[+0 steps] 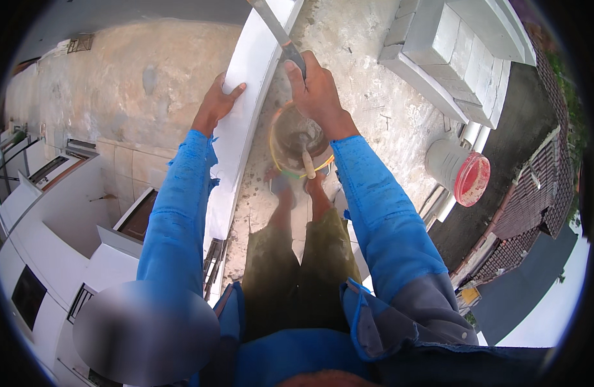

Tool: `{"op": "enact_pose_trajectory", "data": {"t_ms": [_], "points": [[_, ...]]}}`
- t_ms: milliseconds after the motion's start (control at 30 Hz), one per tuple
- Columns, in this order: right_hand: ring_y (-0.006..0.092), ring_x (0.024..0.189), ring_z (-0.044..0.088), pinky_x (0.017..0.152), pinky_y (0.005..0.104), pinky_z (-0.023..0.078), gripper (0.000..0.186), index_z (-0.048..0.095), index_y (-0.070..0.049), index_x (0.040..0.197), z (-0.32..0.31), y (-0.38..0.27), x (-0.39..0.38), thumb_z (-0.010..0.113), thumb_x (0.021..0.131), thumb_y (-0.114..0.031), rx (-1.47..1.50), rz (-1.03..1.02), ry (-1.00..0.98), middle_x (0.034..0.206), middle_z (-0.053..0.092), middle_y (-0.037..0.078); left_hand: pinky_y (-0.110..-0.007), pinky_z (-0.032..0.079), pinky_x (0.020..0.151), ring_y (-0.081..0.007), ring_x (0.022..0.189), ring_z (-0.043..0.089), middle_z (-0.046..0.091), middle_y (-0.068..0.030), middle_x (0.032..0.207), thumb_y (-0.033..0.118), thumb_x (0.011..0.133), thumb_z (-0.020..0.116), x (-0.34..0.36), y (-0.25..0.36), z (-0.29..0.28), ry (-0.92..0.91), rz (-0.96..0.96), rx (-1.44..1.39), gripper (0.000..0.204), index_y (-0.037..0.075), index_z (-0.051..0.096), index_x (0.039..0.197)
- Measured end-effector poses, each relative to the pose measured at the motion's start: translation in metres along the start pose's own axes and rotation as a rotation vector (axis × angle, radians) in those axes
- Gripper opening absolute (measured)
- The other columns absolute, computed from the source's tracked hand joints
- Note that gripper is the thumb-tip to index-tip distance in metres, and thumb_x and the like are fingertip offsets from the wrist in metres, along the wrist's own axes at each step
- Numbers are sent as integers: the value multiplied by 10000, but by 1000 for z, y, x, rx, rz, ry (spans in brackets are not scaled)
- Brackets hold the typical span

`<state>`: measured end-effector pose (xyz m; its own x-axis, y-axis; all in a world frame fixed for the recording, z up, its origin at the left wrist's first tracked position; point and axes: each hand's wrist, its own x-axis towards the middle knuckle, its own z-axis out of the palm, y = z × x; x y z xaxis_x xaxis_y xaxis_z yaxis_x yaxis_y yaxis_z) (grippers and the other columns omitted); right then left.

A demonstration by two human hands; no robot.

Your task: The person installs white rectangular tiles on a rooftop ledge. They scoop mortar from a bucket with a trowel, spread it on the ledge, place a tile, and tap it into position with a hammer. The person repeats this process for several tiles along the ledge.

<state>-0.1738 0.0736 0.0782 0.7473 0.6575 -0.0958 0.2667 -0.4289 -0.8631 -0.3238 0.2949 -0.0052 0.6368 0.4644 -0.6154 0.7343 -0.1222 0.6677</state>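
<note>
My left hand (219,103) grips the outer edge of a long white ledge (255,71), thumb on top and the other fingers partly hidden over the side. In my right hand (317,93) is a long flat-bladed tool (271,22), held by its black and orange handle. Its grey blade points up and left over the ledge and leaves the picture at the top; I cannot make out its edge. Below my right hand a round bucket (275,155) stands near my feet, holding grey mix. A trowel (307,162) with a wooden handle rests in it.
White stepped blocks (448,55) rise at the upper right. A whitish bucket with a red rim (472,179) is at the right beside white pipes (478,137). Beyond lie a dark strip and tiled roofs (525,213). Past the ledge, white building parts (71,213) lie lower left.
</note>
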Motion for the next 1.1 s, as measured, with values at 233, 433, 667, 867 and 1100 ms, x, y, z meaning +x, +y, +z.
{"op": "enact_pose_trajectory", "data": {"t_ms": [233, 433, 667, 867, 1100], "points": [[548, 847, 717, 783, 625, 552, 535, 561, 4, 1145, -24, 74, 34, 453, 1152, -521, -143, 361, -153, 820, 716, 300, -472, 513, 1143, -397, 1365, 649, 638, -289, 1499, 443, 991, 807, 45, 25, 17, 50, 14, 139, 863, 29, 425, 1645], [531, 871, 713, 797, 626, 539, 553, 565, 6, 1130, -22, 81, 15, 443, 1153, -533, -99, 317, -197, 858, 714, 309, -470, 505, 1152, -397, 1368, 647, 637, -291, 1500, 474, 987, 802, 50, 21, 15, 26, 17, 198, 884, 24, 417, 1643], [529, 846, 700, 761, 580, 535, 476, 545, 10, 1194, -13, 93, -74, 476, 1161, -460, 127, 450, -145, 859, 717, 282, -491, 505, 1161, -417, 1379, 642, 637, -291, 1500, 554, 966, 798, 58, 16, 15, 23, 3, 291, 936, 35, 417, 1645], [520, 946, 727, 809, 597, 549, 389, 563, -11, 1313, -57, 100, -246, 486, 1150, -355, -76, 633, -330, 994, 742, 309, -516, 521, 1152, -425, 1335, 671, 629, -298, 1504, 597, 958, 798, 59, 14, 15, 62, 38, 395, 982, 63, 390, 1674], [497, 1014, 729, 851, 578, 568, 469, 494, 12, 1406, -37, 81, -314, 660, 1024, -204, -92, 549, -949, 1046, 726, 291, -505, 359, 1291, -423, 1557, 440, 465, -281, 1669, 562, 1030, 669, 14, -11, 30, 200, -15, 446, 921, -29, 358, 1664]]}}
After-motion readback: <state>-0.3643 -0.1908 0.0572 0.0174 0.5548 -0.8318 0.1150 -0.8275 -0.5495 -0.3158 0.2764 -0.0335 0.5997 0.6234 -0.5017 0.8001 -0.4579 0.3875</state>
